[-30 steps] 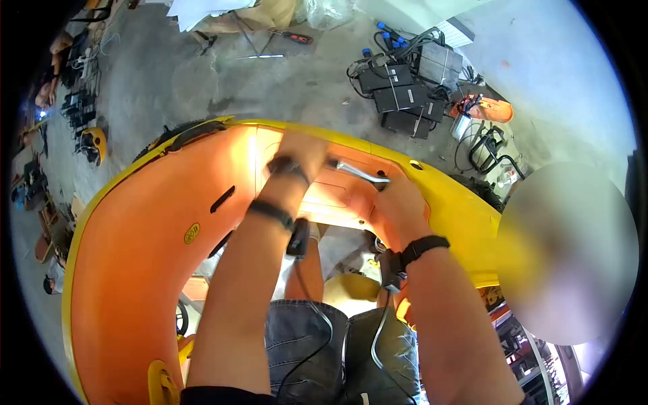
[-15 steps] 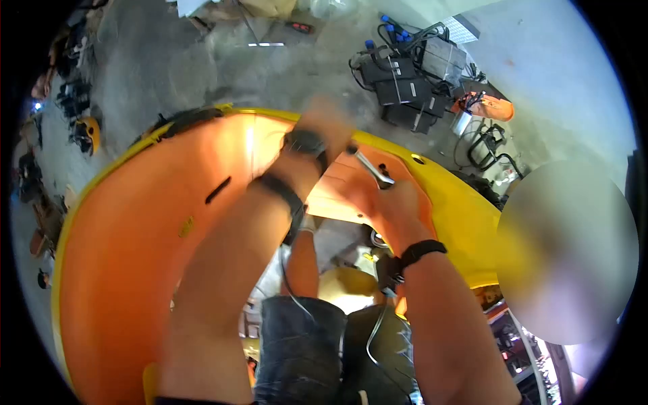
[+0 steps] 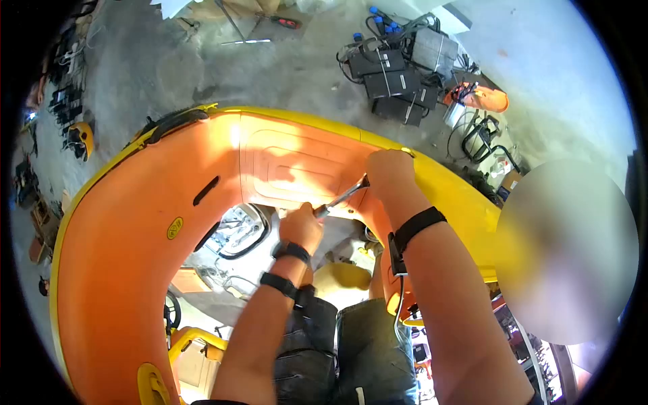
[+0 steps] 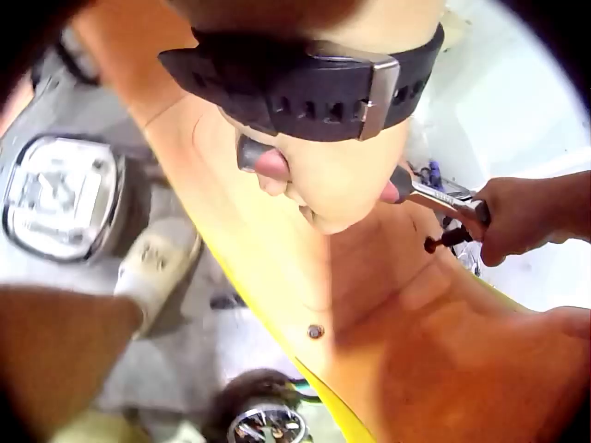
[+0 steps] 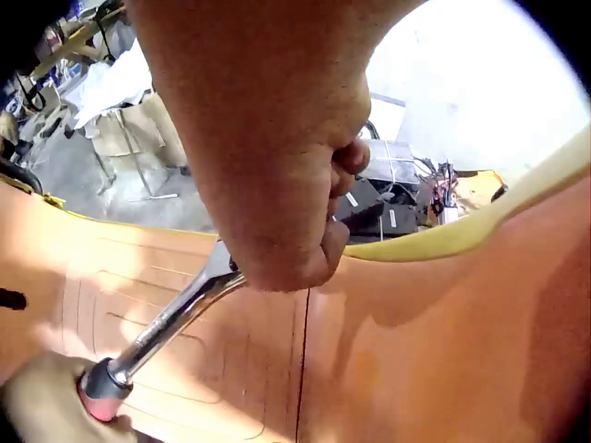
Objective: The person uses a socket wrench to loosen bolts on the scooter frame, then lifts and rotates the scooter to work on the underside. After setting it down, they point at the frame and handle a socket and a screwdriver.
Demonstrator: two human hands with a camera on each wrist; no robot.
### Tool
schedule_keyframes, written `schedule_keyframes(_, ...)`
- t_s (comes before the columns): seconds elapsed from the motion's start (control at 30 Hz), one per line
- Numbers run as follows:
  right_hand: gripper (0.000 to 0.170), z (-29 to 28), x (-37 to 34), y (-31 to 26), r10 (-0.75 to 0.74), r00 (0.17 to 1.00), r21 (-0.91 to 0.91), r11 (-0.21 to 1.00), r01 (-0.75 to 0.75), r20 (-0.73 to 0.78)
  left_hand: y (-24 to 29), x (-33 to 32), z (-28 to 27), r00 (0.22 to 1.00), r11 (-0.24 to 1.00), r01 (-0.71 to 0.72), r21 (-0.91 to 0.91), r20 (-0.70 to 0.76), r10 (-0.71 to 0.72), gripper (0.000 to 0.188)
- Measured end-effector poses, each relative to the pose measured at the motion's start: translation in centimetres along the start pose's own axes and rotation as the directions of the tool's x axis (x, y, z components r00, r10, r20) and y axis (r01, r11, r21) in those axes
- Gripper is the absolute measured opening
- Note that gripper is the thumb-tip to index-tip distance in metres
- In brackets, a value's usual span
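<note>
Before my knees, an orange shell curves in from the left. My left hand wraps its fingers round the handle of a ratchet wrench, which slants up rightward to its head, where my right hand curls its fingers. Farther right lies a yellow flank.

Head view: fisheye bowing, black corners; blurred round patch, right; bright light patches on orange panel, centre. Right wrist view: wall overexposed, upper right.
</note>
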State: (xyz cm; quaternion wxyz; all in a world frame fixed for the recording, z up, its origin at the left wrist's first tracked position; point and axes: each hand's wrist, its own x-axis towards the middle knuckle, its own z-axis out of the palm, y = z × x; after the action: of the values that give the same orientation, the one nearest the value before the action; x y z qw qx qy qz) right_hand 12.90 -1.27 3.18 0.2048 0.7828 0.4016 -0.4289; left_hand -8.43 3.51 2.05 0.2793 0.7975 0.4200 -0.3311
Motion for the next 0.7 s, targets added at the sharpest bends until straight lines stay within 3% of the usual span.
schedule_keyframes(0.03, 0.020, 0.4, -0.3, -0.1, -0.022, 1.000, -0.046, 0.999, 0.022, 0.004, 0.8, -1.2, 0.8, 0.997, 0.996, 0.070, -0.054, 0.032, -0.068, 0.021)
schedule_keyframes(0.07, 0.020, 0.9, -1.2, 0.0, -0.013, 1.000, -0.044, 0.999, 0.014, 0.021, 1.1, -1.0, 1.2, 0.996, 0.996, 0.083, 0.016, 0.015, -0.083, 0.022)
schedule_keyframes(0.13, 0.019, 1.1, -2.7, 0.3, 0.133, 0.990, 0.115, 0.984, -0.138, 0.052, -0.2, 1.3, -1.0, 0.987, 0.986, -0.083, 0.143, -0.128, 0.102, 0.018)
schedule_keyframes(0.17, 0.019, 1.5, -2.8, 0.1, 0.141, 0.989, 0.113, 0.983, -0.146, 0.055, 0.3, 3.0, -4.7, 0.980, 0.957, -0.133, 0.257, -0.108, 0.165, 0.018)
schedule_keyframes(0.23, 0.023, 3.2, -2.8, -1.2, 0.384, 0.923, 0.444, 0.821, -0.358, 0.034, 1.1, 7.3, -9.6, 0.830, 0.785, -0.396, 0.477, -0.180, 0.528, 0.020)
schedule_keyframes(0.27, 0.023, 4.5, -2.7, -1.4, 0.392, 0.919, 0.447, 0.816, -0.368, 0.041, 4.0, 9.0, -12.9, 0.836, 0.765, -0.486, 0.423, -0.029, 0.547, 0.021)
schedule_keyframes(0.3, 0.024, 5.9, -2.0, -1.5, 0.452, 0.886, 0.636, 0.653, -0.411, 0.109, 5.3, 10.8, -14.1, 0.694, 0.611, -0.630, 0.479, -0.006, 0.720, 0.017)
schedule_keyframes(0.33, 0.025, 7.0, -1.3, -1.5, 0.486, 0.853, 0.780, 0.453, -0.431, 0.189, 7.7, 12.6, -15.1, 0.511, 0.402, -0.682, 0.611, 0.005, 0.859, 0.014)
schedule_keyframes(0.37, 0.025, 7.9, -1.6, -2.1, 0.494, 0.849, 0.775, 0.455, -0.437, 0.188, 10.6, 13.3, -15.1, 0.297, 0.170, -0.675, 0.718, 0.053, 0.953, 0.011)
schedule_keyframes(0.43, 0.024, 8.7, -1.4, -3.8, 0.512, 0.777, 0.925, -0.111, -0.362, 0.366, 15.8, 12.7, -14.2, 0.250, -0.050, -0.532, 0.845, 0.213, 0.945, 0.007)
schedule_keyframes(0.5, 0.023, 10.0, -0.6, -3.9, 0.533, 0.787, 0.941, -0.058, -0.334, 0.312, 16.7, 11.8, -14.1, 0.173, -0.159, -0.438, 0.885, 0.257, 0.951, 0.008)
schedule_keyframes(0.57, 0.022, 10.5, -1.4, -3.9, 0.535, 0.797, 0.944, -0.005, -0.329, 0.280, 13.0, 12.6, -14.2, 0.263, 0.067, -0.604, 0.794, 0.120, 0.957, 0.008)
schedule_keyframes(0.6, 0.023, 8.6, -1.8, -3.2, 0.549, 0.819, 0.899, 0.259, -0.353, 0.164, 8.9, 13.5, -14.1, 0.175, 0.167, -0.759, 0.630, -0.050, 0.983, 0.013)
schedule_keyframes(0.63, 0.025, 6.1, -2.3, -2.6, 0.533, 0.845, 0.787, 0.501, -0.361, 0.048, 6.1, 11.7, -13.9, 0.578, 0.507, -0.656, 0.559, -0.059, 0.814, 0.013)
schedule_keyframes(0.67, 0.025, 1.9, -3.2, -2.0, 0.424, 0.893, 0.597, 0.681, -0.423, 0.150, 3.8, 10.1, -13.2, 0.809, 0.722, -0.508, 0.470, -0.028, 0.587, 0.013)
schedule_keyframes(0.7, 0.025, 1.4, -2.0, -1.6, 0.424, 0.895, 0.608, 0.676, -0.416, 0.140, -1.4, 9.8, -7.6, 0.866, 0.774, -0.419, 0.474, -0.047, 0.498, 0.014)
